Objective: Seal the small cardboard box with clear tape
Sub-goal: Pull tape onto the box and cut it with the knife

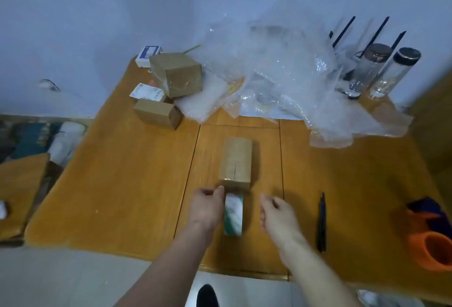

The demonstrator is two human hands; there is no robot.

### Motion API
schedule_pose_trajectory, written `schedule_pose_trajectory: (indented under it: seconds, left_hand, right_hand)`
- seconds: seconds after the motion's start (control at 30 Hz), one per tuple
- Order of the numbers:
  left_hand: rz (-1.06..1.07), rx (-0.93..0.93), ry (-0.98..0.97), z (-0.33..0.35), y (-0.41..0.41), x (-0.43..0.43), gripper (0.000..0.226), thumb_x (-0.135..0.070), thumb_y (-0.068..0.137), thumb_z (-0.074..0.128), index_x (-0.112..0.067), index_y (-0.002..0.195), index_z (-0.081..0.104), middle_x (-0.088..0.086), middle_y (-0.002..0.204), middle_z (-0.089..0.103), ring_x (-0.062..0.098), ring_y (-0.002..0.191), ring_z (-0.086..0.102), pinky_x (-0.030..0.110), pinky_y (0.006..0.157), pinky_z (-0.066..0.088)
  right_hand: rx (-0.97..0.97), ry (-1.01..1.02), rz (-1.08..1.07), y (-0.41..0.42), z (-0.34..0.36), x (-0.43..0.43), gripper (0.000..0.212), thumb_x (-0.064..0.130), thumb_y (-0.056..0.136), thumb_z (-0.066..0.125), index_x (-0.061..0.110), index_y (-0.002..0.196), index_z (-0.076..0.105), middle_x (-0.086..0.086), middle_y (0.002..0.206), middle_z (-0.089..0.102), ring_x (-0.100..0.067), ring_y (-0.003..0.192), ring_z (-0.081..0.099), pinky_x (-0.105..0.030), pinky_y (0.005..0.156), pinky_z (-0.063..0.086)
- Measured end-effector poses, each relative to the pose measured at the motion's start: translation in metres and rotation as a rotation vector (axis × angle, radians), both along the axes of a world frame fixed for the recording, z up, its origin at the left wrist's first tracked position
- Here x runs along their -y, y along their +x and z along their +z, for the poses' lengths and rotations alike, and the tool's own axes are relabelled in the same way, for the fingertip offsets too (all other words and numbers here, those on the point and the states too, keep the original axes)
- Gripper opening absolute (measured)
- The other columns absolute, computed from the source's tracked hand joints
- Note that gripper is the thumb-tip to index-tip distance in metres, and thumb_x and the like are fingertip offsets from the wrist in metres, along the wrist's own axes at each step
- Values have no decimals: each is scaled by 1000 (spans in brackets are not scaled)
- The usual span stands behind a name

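Observation:
The small cardboard box (236, 162) stands in the middle of the wooden table (127, 184), its top seam facing me. Just in front of it a tape roll (233, 213) with a green and white core stands on edge. My left hand (208, 206) is against the roll's left side, fingers curled and thumb reaching over the roll's far end toward the box. My right hand (278, 216) hovers to the right of the roll, a short gap away, fingers loosely bent with nothing in them. The picture is slightly blurred.
A black pen-like tool (321, 223) lies right of my right hand. An orange and purple thing (433, 238) sits at the right edge. Crumpled bubble wrap (281, 74) fills the back. Two more cardboard boxes (176, 74) and glass bottles (381, 74) stand at the back.

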State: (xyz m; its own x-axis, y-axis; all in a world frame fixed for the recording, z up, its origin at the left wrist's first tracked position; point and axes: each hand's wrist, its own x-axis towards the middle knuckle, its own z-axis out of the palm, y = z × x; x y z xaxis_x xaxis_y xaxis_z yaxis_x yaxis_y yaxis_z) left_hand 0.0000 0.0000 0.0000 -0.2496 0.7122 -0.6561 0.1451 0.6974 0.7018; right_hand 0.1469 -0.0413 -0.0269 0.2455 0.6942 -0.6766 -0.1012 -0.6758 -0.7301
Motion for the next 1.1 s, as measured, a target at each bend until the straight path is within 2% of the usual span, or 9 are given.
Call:
schedule_pose_trajectory:
  seconds: [0.13, 0.27, 0.37, 0.4, 0.53, 0.67, 0.83, 0.97, 1.1]
  left_hand:
    - [-17, 7, -36, -22, 2, -7, 39, -32, 101, 62, -16, 134, 52, 0, 102, 61, 5, 71, 52, 23, 57, 41]
    - [-39, 67, -67, -32, 4, -13, 44, -31, 100, 64, -15, 139, 49, -4, 92, 61, 7, 73, 58, 23, 57, 45]
    - [-63, 87, -87, -34, 4, -16, 40, -31, 99, 65, -16, 134, 52, -3, 92, 64, 9, 76, 62, 27, 63, 50]
    - [-73, 84, -92, -35, 4, -17, 38, -31, 99, 65, -16, 132, 53, -2, 93, 65, 11, 77, 64, 30, 68, 53]
    - [-95, 87, -131, -36, 3, -18, 29, -32, 99, 65, -19, 124, 56, 6, 105, 72, 23, 91, 73, 43, 85, 61]
    - [-110, 127, -160, -37, 2, -17, 26, -32, 99, 64, -21, 122, 58, 8, 110, 73, 27, 98, 73, 47, 92, 60]
    - [-127, 124, -162, -37, 2, -17, 30, -33, 99, 63, -23, 127, 59, 7, 113, 72, 28, 101, 73, 51, 96, 59]
    - [-132, 126, -151, -37, 2, -17, 29, -31, 99, 63, -23, 127, 60, 7, 112, 73, 27, 99, 74, 50, 94, 60]
    - [-111, 129, -144, -37, 2, -18, 28, -26, 100, 63, -23, 127, 60, 8, 111, 73, 28, 96, 74, 48, 90, 61]
  right_hand:
    - [176, 17, 20, 9, -31, 7, 21, 34, 102, 52, 18, 108, 64, -2, 87, 64, -16, 77, 61, -31, 68, 52]
    - [492, -4, 4, 37, -52, 15, 19, 30, 101, 54, 23, 118, 60, 2, 108, 64, -14, 92, 59, -29, 78, 49]
    - [673, -106, -68, 72, -63, 25, 28, 29, 100, 56, 22, 126, 50, -1, 107, 63, -20, 77, 65, -34, 58, 54]
    - [731, -141, -104, 82, -65, 28, 34, 31, 99, 58, 20, 128, 46, -4, 109, 62, -24, 77, 66, -40, 58, 57]
    - [880, -309, -139, 111, -76, 38, 59, 45, 89, 68, 11, 131, 44, -20, 132, 52, -42, 115, 56, -58, 87, 55]
    - [916, -280, -20, 117, -86, 39, 55, 62, 86, 61, 18, 117, 53, -11, 114, 62, -34, 102, 62, -54, 80, 59]
    - [882, -188, 32, 107, -78, 31, 31, 50, 91, 63, 24, 99, 51, -4, 93, 61, -27, 80, 61, -41, 67, 55]
    - [902, -210, 63, 107, -80, 27, 30, 42, 94, 61, 16, 107, 58, -6, 89, 64, -25, 71, 60, -35, 58, 51]
    - [909, -191, 128, 98, -72, 14, 29, 40, 95, 58, 16, 111, 61, -4, 86, 64, -21, 67, 57, -29, 52, 39]
